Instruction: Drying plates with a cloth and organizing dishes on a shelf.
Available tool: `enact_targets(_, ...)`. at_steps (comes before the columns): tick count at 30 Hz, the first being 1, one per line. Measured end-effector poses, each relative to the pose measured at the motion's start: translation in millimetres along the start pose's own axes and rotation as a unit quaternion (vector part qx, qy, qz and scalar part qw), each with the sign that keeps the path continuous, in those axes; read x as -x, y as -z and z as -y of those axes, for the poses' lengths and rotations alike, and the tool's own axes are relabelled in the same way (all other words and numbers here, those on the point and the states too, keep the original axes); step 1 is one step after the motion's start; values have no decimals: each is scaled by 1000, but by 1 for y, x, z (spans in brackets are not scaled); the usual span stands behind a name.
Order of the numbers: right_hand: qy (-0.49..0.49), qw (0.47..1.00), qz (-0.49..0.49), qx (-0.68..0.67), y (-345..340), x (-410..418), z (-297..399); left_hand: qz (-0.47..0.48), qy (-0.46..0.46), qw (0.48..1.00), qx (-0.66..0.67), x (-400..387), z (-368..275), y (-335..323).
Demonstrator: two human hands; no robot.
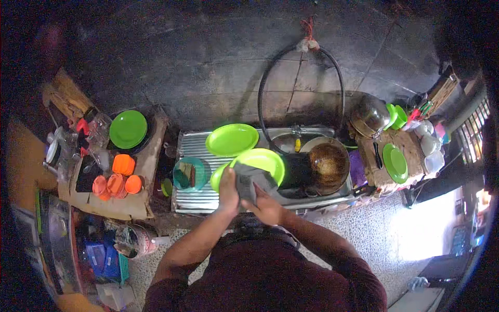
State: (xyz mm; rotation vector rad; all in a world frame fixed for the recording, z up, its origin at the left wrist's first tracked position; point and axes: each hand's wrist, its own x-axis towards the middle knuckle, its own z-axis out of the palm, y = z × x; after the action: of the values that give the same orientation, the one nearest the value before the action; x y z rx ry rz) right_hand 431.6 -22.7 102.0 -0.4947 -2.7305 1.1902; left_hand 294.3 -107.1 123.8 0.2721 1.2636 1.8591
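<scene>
My left hand [229, 192] and my right hand [266, 207] are close together in front of my chest, both gripping a dark grey cloth [251, 183]. Under and behind the cloth lies a bright green plastic plate [275, 162]; part of another green item [216, 178] shows just left of the cloth. Whether the left hand also holds green ware is hidden. An oval green plate [232, 139] rests farther back on the ribbed steel drainboard [195, 143]. At its left stands a teal tub [199, 171] with sponges inside.
A wok [329, 167] sits over the right part of the sink, beneath a black hose [262, 93] hanging from the wall. The left table bears a green plate [128, 129] and orange containers [123, 164]. Another green plate [395, 163] lies on the right wooden table [374, 146].
</scene>
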Motion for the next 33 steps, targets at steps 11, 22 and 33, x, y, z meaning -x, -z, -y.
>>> enact_targets(11,-216,970,103,50,62,-38,34,-63,-87,988,-113,12,18,5)
enact_targets(22,-105,912,-73,389,73,-23,35,-98,-44,994,-21,13,9,19)
enact_targets(33,-51,949,-26,309,99,-14,3,-109,-75,988,-79,16,-18,12)
